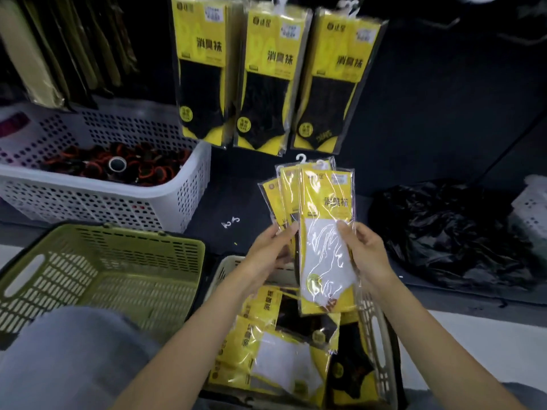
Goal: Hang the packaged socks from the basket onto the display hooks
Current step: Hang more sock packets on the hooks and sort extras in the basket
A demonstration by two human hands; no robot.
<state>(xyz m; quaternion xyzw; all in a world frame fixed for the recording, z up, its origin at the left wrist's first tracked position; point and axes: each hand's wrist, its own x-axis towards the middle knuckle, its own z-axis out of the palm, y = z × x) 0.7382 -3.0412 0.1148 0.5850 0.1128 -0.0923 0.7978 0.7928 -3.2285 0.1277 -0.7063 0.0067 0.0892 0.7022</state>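
Note:
I hold a fanned bunch of yellow sock packs (322,220) upright above the cream basket (381,344). The front pack shows white socks, and white plastic hangers stick up from the tops. My left hand (269,255) grips the bunch from the left edge. On the right edge, my right hand (364,250) pinches the front pack with its thumb on the front. More sock packs (278,353), white and black, lie in the cream basket. Three yellow packs of black socks (272,75) hang on display hooks on the dark wall above.
A green basket (97,273) sits at the left beside the cream one. Behind it is a white perforated crate (97,199) of black-and-orange items. A crumpled black bag (455,232) lies at the right. Tan packages (53,45) hang at the upper left. My knee (68,359) is low left.

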